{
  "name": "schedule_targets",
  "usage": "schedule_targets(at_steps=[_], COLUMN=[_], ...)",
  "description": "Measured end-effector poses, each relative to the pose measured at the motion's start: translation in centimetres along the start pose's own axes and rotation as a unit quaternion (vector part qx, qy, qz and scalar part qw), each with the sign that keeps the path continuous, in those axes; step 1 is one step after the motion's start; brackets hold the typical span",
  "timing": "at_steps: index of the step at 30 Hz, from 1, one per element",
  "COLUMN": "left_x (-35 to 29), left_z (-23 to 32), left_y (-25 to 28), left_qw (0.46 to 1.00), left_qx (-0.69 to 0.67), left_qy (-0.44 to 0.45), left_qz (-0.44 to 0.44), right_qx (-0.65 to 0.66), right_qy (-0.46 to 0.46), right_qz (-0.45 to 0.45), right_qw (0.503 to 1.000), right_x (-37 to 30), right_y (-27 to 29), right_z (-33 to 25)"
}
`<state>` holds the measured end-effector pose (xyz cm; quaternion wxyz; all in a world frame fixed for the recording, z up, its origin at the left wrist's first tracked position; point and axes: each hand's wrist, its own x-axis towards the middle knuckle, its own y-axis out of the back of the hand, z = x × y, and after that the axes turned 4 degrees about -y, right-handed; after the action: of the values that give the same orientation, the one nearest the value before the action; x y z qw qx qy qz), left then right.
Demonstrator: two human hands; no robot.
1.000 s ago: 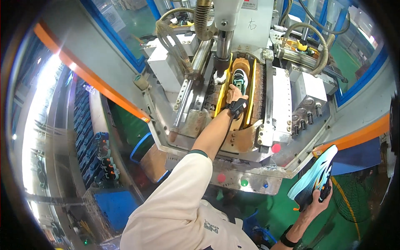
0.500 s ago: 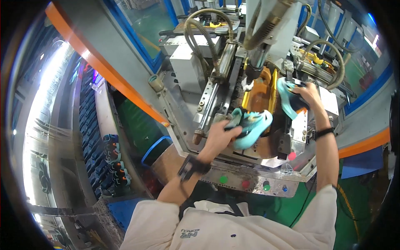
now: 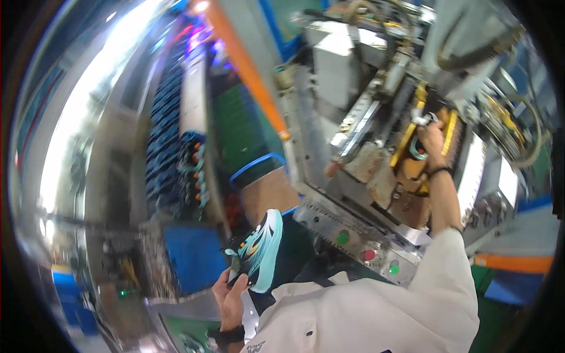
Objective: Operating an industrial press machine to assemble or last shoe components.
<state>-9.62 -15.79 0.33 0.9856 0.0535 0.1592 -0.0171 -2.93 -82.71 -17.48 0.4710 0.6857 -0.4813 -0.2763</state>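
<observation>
A cream shirt [image 3: 371,317] fills the view between four and six o'clock, its short sleeve [image 3: 444,265] edged dark, with a dark button [image 3: 309,333] and small dark print [image 3: 254,347] near six. Black bands ring the right wrist [image 3: 436,161] at three and, broader, the left wrist [image 3: 231,323] near seven.

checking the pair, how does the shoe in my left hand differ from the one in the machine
The held shoe is in the left hand, outside the machine; the machine shoe sits between yellow bars. The held shoe shows its side plainly; the machine shoe is mostly hidden, with the right hand over it. Both show teal.
</observation>
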Motion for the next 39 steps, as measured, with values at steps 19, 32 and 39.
schedule_targets(at_steps=[19,32,39], left_x=[-17.1,-14.4,-9.1], left_z=[-18.1,-43.9,-46.6], left_y=[12.7,42.7,45.6], left_qw=[0.903,0.853,0.972], left_qx=[-0.126,0.284,0.080], left_qy=[0.135,0.119,0.116], left_qz=[0.388,0.422,0.189], right_qx=[0.128,0.005,-0.070], right_qy=[0.500,0.471,0.275], right_qz=[-0.245,-0.142,-0.052], right_qw=[0.821,0.871,0.957], right_x=[-35.8,-38.1,-40.8], right_y=[-14.4,-18.4,-6.5], right_z=[-1.3,-11.5,-5.3])
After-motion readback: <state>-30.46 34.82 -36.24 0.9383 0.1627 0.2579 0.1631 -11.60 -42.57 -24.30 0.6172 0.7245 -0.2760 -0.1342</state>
